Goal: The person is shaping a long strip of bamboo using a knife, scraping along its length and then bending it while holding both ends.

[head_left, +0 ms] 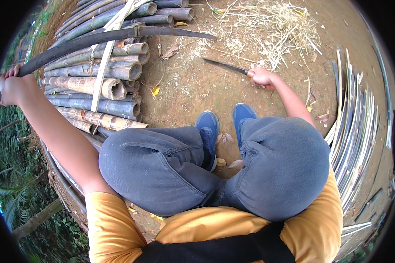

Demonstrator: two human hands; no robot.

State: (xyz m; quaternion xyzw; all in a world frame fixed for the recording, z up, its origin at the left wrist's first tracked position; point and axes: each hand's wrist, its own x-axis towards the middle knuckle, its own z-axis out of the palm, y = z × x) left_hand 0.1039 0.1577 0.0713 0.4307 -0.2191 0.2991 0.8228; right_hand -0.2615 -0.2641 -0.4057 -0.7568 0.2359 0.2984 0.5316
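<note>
At the far left, my left hand (9,87) is closed round one end of a long, dark bamboo strip (81,44). A node shows partway along the strip, and its thin tip reaches over the ground ahead. My right hand (262,77) grips a knife (227,66) by its handle, out in front of my right knee. The long, narrow blade points forward and left, apart from the strip. Below the strip lies a stack of bamboo poles (114,70), with pale split strips (102,72) laid across it.
Pale, curly bamboo shavings (281,30) are heaped on the dirt ground (175,87) at the far right. A bundle of thin split strips (353,140) lies to my right. My blue shoes (207,127) rest between the poles and that bundle. Green plants (26,175) grow at the left.
</note>
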